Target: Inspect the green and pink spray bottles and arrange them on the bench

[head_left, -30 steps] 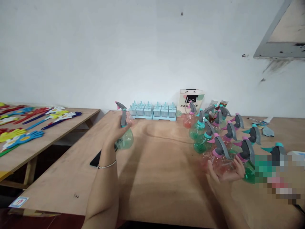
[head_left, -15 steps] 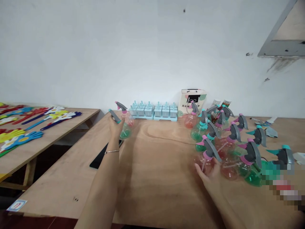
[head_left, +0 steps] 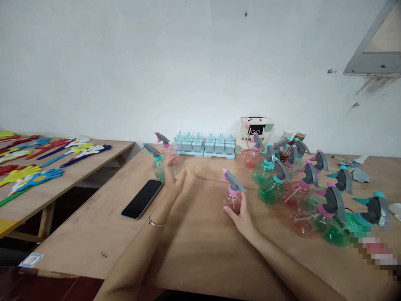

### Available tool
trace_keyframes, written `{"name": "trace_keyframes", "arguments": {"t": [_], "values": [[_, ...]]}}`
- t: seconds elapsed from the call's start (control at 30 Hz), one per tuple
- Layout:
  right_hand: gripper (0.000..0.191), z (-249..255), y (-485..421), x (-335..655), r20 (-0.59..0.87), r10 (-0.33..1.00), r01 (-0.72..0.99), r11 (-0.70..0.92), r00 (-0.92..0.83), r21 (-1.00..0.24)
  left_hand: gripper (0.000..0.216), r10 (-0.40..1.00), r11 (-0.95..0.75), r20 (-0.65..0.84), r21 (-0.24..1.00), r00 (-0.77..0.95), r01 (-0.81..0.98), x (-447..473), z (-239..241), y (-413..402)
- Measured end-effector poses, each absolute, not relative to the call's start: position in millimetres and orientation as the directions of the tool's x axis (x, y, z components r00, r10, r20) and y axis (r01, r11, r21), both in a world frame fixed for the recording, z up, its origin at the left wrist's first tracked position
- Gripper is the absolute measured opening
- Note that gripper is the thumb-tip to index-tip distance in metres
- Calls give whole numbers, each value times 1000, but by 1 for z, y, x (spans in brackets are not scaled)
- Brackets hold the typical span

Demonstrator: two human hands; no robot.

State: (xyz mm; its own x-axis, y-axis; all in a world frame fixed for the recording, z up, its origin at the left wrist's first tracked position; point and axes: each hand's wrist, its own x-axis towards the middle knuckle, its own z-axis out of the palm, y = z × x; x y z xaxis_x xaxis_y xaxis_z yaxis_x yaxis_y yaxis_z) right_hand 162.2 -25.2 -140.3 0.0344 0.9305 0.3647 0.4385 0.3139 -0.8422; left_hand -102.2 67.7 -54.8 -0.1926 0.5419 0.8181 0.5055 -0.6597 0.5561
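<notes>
My right hand (head_left: 242,218) is wrapped round the body of a pink spray bottle (head_left: 232,199) with a grey and pink trigger head, over the middle of the table. My left hand (head_left: 173,180) has its fingers apart and holds nothing. Just left of that hand a green spray bottle (head_left: 158,167) stands upright, with another pink spray bottle (head_left: 167,153) behind it. Several more pink and green bottles crowd the right side, among them a green spray bottle (head_left: 271,191) near the front of the group.
A phone (head_left: 143,199) lies left of my left forearm. Pale blue ice-pop moulds (head_left: 219,146) and a printed paper bag (head_left: 254,133) stand along the wall. Colourful hand-shaped clappers (head_left: 39,180) lie on another table at left. Packets and small tools rest at far right.
My right hand has carried the pink spray bottle left, away from the group. My left hand has let go of the green spray bottle and moved right.
</notes>
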Motion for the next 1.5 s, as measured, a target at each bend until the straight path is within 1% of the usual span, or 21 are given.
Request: {"name": "trace_keyframes", "arguments": {"t": [0.03,0.1,0.17,0.23,0.3,0.43,0.5,0.57,0.6,0.67,0.7,0.77,0.83,0.9,0.97,1.03,1.07,1.17,1.23,1.4,1.5], "values": [[81,-142,-20,157,367,930,455,315,27,-833,68,642,-688,766,595,-33,416,-85,-53,56],[86,-147,-10,147,373,928,511,317,7,-799,88,789,-612,601,749,129,255,-52,-51,36],[87,-152,-4,138,375,927,569,313,-8,-760,107,869,-483,449,862,208,157,-23,-53,24],[87,-157,-1,132,381,924,607,320,-29,-728,113,910,-387,355,913,216,129,-2,-59,22],[87,-159,-2,130,391,917,634,348,-77,-690,109,930,-348,331,932,158,102,10,-66,28],[85,-158,-6,137,390,885,662,454,-255,-597,85,922,-387,388,921,-11,42,14,-81,46],[79,-155,-7,145,381,862,646,503,-333,-574,75,907,-412,416,908,-59,77,12,-87,52],[70,-150,-7,156,413,834,628,548,-365,-552,68,891,-437,448,890,-73,134,11,-91,55],[66,-147,-7,163,461,815,623,571,-351,-535,64,882,-451,465,879,-78,153,10,-92,56],[58,-139,-8,181,618,744,633,612,-256,-474,58,869,-468,485,870,-96,157,9,-89,57],[57,-135,-8,192,713,680,654,620,-173,-433,55,870,-468,483,873,-102,139,8,-86,56],[57,-126,-9,217,873,488,732,591,10,-339,48,890,-446,449,894,-79,52,3,-78,54],[60,-119,-8,242,935,309,814,489,175,-314,44,930,-362,366,928,32,-84,-4,-66,49],[62,-114,-4,261,925,245,837,403,291,-370,43,943,-219,262,953,206,-209,-13,-55,43],[65,-113,3,274,907,242,829,375,345,-415,44,912,-90,191,956,362,-280,-20,-44,37],[69,-116,12,280,899,256,818,381,355,-431,42,878,-32,180,947,444,-321,-23,-36,33],[72,-119,16,282,894,274,813,382,354,-439,38,874,-20,187,936,448,-352,-23,-34,31],[73,-127,25,283,856,372,785,375,360,-493,20,899,-5,215,877,383,-481,-18,-33,30],[73,-131,27,282,827,424,765,366,370,-530,19,893,18,223,850,390,-527,-15,-34,29],[78,-132,25,279,779,480,728,346,404,-591,30,759,115,223,879,612,-463,-12,-29,25],[79,-132,24,278,748,521,722,314,411,-616,23,757,80,234,894,611,-442,-8,-17,24]]}}
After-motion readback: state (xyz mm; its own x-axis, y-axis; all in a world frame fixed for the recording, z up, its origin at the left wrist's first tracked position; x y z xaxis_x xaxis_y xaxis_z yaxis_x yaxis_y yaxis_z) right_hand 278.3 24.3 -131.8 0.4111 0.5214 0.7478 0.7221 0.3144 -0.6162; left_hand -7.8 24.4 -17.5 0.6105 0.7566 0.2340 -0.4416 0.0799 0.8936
